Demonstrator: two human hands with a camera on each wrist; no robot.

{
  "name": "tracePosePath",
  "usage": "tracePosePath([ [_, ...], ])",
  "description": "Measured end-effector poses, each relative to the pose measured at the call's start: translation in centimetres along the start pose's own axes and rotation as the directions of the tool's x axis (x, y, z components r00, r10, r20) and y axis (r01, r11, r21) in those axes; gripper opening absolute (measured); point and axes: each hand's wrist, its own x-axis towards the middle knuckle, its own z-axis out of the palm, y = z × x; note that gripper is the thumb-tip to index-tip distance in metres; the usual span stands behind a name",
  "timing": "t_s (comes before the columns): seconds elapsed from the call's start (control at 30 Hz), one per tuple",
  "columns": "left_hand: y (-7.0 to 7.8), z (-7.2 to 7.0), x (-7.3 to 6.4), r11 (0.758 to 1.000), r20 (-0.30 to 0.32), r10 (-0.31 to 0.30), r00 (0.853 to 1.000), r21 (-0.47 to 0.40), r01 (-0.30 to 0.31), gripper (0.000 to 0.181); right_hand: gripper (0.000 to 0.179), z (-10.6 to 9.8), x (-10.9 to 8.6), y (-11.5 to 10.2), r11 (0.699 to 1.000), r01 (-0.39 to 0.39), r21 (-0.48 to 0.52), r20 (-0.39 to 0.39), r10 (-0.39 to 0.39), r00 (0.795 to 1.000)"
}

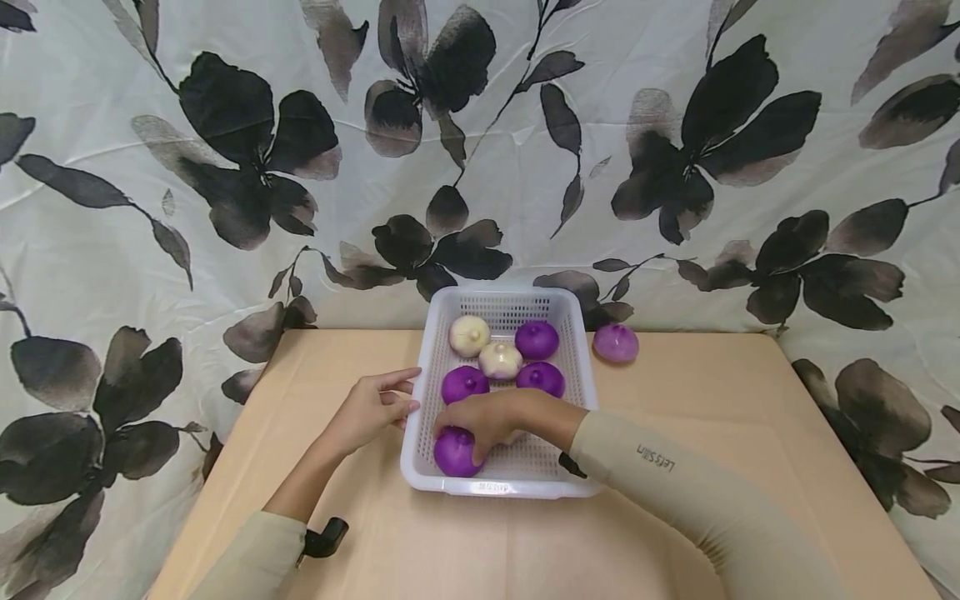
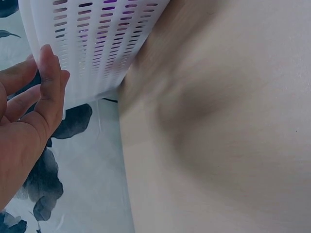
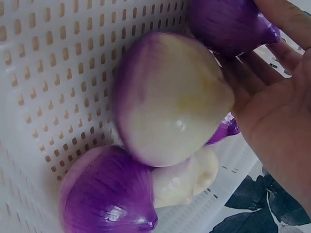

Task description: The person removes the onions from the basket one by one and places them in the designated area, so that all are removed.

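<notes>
A white plastic basket (image 1: 501,487) with slotted walls holds several purple onions and paler ones. My right hand (image 1: 483,419) reaches into its near-left corner and grips a purple onion (image 1: 454,452). In the right wrist view the thumb lies along that onion (image 3: 226,24), with the fingers behind it. Beside this hand a large pale onion with a purple side (image 3: 170,102) rests in the basket, mostly hidden in the head view. My left hand (image 1: 372,410) touches the basket's left side, fingers loosely bent at the rim; the left wrist view shows the fingertips against the slotted wall (image 2: 97,43).
Outside the basket, one purple onion (image 1: 616,342) sits on the light wooden table (image 1: 697,392) by its far-right corner. Farther back in the basket lie purple onions (image 1: 537,340) and pale ones (image 1: 470,336). A floral cloth (image 1: 525,208) hangs behind the table.
</notes>
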Motion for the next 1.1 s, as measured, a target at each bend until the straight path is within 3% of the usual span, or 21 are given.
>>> tracePosePath([
  [0.27,0.0,-0.1,0.0,1.000,0.006,0.007,1.000,-0.008,-0.007,0.057,0.066,0.4,0.0,0.2,0.991,-0.054,0.125,0.024,0.051,0.998],
  [0.47,0.0,-0.1,0.0,1.000,0.004,0.001,1.000,-0.002,-0.001,0.057,0.066,0.5,0.2,0.5,0.984,-0.042,0.176,0.022,0.038,0.999],
  [0.83,0.0,0.0,0.1,1.000,0.006,0.001,1.000,0.001,-0.001,0.057,0.069,0.1,0.0,0.9,0.990,0.044,0.134,-0.023,-0.041,0.999],
  [1.1,0.1,0.0,0.0,1.000,0.003,-0.001,1.000,0.013,0.001,0.057,0.069,-0.8,-1.4,0.3,0.988,0.084,0.128,-0.032,-0.081,0.996],
])
